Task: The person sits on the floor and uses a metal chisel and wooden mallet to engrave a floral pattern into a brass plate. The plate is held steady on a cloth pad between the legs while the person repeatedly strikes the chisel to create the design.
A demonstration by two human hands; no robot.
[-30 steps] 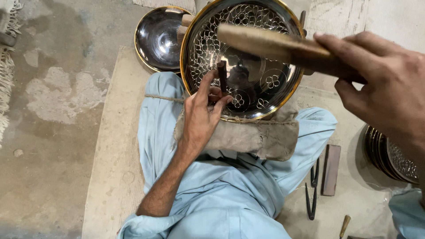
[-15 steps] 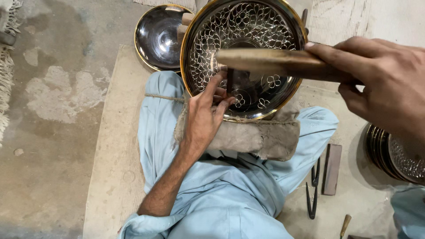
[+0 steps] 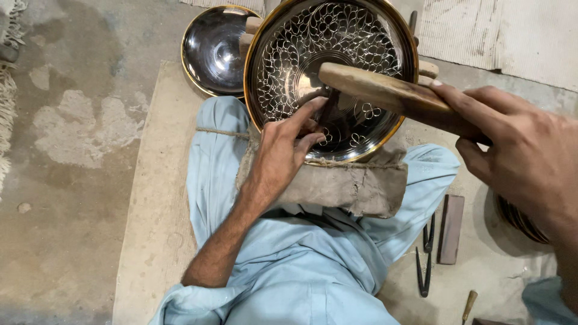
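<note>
— Since half a second ago, what has moved?
— Mostly the long brown wooden mallet [image 3: 385,93]: its head end has dropped lower and now slants from 10 o'clock down to 4 o'clock across the round brass-rimmed engraved metal dish [image 3: 331,72]. The right hand [image 3: 524,159] stays wrapped round its handle at 3 o'clock, fingers curled shut, thumb along the top.
— And the left hand [image 3: 280,156]?
— Hardly shifted. It pinches a small dark chisel [image 3: 330,111] between thumb and fingertips, its tip on the dish's floral pattern near the centre, right under the mallet head.
— Where does the dish sit?
— Tilted against a grey-brown padded cloth bundle [image 3: 349,186] across the lap of the light blue trousers [image 3: 301,271], at 12 o'clock from the hand.
— Around it?
— A plain polished dark metal bowl [image 3: 214,51] lies at 11 o'clock, just beside the dish. At 4 o'clock, on the floor, lie black metal dividers [image 3: 426,259] and a flat dark rectangular stone [image 3: 450,229].
</note>
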